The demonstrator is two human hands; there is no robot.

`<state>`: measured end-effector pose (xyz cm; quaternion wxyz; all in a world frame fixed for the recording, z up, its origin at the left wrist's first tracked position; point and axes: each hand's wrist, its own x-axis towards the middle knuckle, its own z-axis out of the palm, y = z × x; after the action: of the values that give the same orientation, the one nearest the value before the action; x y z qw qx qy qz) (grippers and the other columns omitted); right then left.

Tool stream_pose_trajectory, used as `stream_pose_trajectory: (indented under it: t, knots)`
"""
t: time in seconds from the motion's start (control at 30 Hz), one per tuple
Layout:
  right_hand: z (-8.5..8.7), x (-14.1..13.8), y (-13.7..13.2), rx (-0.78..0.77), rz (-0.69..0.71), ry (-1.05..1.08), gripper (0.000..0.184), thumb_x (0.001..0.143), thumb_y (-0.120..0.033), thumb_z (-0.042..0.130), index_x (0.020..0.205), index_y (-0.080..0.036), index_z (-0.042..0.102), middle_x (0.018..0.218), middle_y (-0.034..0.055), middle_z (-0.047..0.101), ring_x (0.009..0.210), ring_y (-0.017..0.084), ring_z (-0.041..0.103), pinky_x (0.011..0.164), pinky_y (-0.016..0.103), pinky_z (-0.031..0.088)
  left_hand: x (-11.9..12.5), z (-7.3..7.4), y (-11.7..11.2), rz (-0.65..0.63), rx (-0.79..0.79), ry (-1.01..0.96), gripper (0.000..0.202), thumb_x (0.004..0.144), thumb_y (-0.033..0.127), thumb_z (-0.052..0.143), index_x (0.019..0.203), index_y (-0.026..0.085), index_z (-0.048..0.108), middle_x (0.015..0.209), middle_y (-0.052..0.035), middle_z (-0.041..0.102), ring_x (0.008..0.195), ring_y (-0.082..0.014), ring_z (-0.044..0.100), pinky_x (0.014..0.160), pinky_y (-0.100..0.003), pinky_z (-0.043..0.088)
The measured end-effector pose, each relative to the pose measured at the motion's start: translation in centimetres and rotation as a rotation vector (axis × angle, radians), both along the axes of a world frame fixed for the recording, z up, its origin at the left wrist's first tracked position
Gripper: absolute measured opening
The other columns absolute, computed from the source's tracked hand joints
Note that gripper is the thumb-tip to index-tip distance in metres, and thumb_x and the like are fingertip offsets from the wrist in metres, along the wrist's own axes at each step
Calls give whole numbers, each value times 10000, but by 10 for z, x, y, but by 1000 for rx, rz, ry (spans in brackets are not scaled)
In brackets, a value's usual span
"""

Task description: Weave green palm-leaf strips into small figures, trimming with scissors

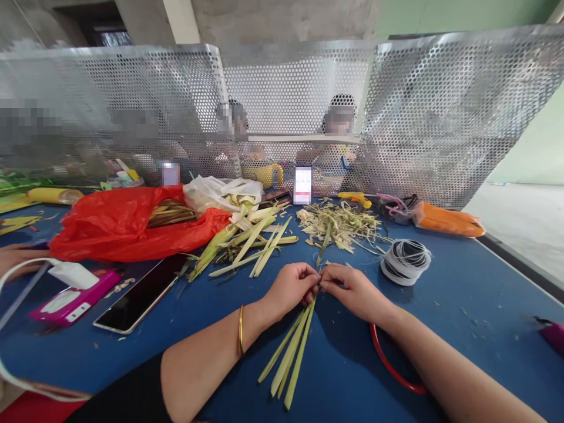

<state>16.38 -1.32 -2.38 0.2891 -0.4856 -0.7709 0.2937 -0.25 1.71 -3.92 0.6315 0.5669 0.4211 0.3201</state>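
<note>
- The left hand [291,289] was closed on the strips [294,355], thumb and fingertips pinched around their gathered upper part.
- The right hand [351,289] met it there, thumb and forefinger drawn together at the same spot, against the left fingertips; whether they pinched a strip or something finer was too small to tell.
- The strips lay below the grip, fanning out toward the person over the blue table [352,370], their pale free ends apart from one another.
- Beyond the grip, a darker stem [325,242] pointed away from the person, its far end at the shreds [352,226].
- A spool [405,262] of pale string stood on the table near the right hand, on its outer side.
- A red ring [392,367] lay partly under the right forearm; a gold bangle [241,330] circled the left wrist.
- Left of the shreds, loose husks [247,241] lay in a heap beside the red bag [106,223].
- A dark phone [143,296] lay flat left of the left forearm, near a pink box [68,302] with a white plug [74,275] on it.
</note>
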Motion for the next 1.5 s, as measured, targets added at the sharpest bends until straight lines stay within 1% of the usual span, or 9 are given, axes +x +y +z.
stream_pose_trajectory:
  t: [0.27, 0.4, 0.53, 0.8, 0.97, 1.1, 1.2, 1.33, 1.5]
  knots:
    - [-4, 0, 1, 37, -160, 37, 172, 818, -237, 570, 653, -195, 591, 728, -9, 547, 674, 131, 510, 627, 254, 369, -2, 6, -1, -84, -44, 126, 155, 754, 217, 639, 630, 137, 590, 527, 16, 576, 431, -72, 522, 447, -183, 435]
    - [-5, -2, 1, 27, -229, 72, 165, 779, -265, 605, 631, -197, 586, 710, -12, 538, 633, 128, 479, 592, 258, 347, -6, 2, 0, -154, 7, 171, 192, 762, 276, 623, 623, 146, 594, 533, 8, 578, 441, -82, 529, 370, -160, 363]
    - [-5, -4, 1, 18, -245, 91, 142, 760, -234, 597, 624, -196, 592, 692, -12, 540, 641, 131, 491, 599, 260, 354, -8, -1, 2, -232, 24, 195, 200, 758, 314, 620, 647, 148, 624, 561, 5, 594, 419, -67, 495, 328, -154, 300]
    - [-9, -5, 2, 12, -280, 67, 150, 751, -223, 631, 610, -191, 594, 692, -18, 554, 608, 113, 485, 568, 244, 353, -12, 5, 5, -357, -36, 161, 233, 716, 366, 668, 715, 134, 657, 660, -13, 648, 481, -67, 513, 375, -167, 345]
    - [-10, -6, 1, 16, -285, 56, 126, 758, -208, 636, 635, -193, 611, 694, -17, 573, 609, 114, 497, 559, 239, 357, -13, 5, 6, -365, -63, 165, 232, 698, 355, 684, 769, 134, 673, 677, -9, 655, 506, -72, 527, 396, -177, 348]
    - [-11, -7, 2, 44, -224, 81, 162, 810, -225, 593, 653, -194, 623, 713, -5, 598, 668, 130, 553, 620, 251, 403, -10, 7, 2, -336, -45, 209, 226, 715, 357, 659, 670, 137, 634, 610, 7, 620, 467, -62, 493, 392, -181, 326]
    - [-13, -4, 4, 84, -213, 140, 182, 871, -264, 520, 793, -202, 672, 833, 26, 656, 784, 158, 605, 722, 276, 446, -8, 8, 0, -291, -43, 219, 193, 716, 332, 643, 673, 145, 619, 590, 21, 601, 454, -58, 485, 384, -177, 291]
    - [-10, 4, 7, 189, -403, 156, 254, 891, -314, 499, 1072, -223, 652, 1056, 62, 659, 926, 191, 612, 821, 315, 453, -8, 7, 1, -249, -73, 170, 184, 720, 326, 633, 747, 146, 655, 600, 27, 590, 454, -50, 475, 385, -172, 265]
    - [3, 10, 3, 178, -330, 23, 232, 861, -365, 565, 707, -220, 661, 793, 28, 649, 785, 184, 611, 754, 307, 447, -10, 8, 3, -220, -85, 109, 211, 730, 355, 638, 742, 145, 657, 611, 25, 586, 458, -43, 452, 392, -171, 263]
